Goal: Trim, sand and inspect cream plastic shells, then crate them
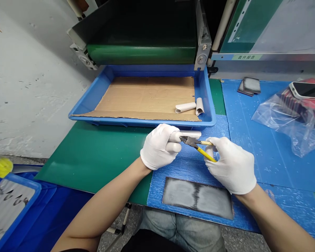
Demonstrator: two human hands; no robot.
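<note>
My left hand (159,147), in a white glove, is closed around a pale tube-shaped part (190,134) that sticks out to the right. My right hand (232,166), also gloved, grips yellow-handled cutters (196,144); their dark jaws touch the part's underside near my left fingers. Both hands hover over the blue corrugated sheet (252,140), just in front of the blue tray (94,94). Two more pale parts (189,106) lie on the cardboard in the tray's near right corner.
A green conveyor belt (141,52) ends above the tray's far side. A grey pad (196,196) lies near the table edge. A clear plastic bag (291,115), a phone (308,89) and small dark squares (249,85) sit at right. Another blue bin (13,203) stands low left.
</note>
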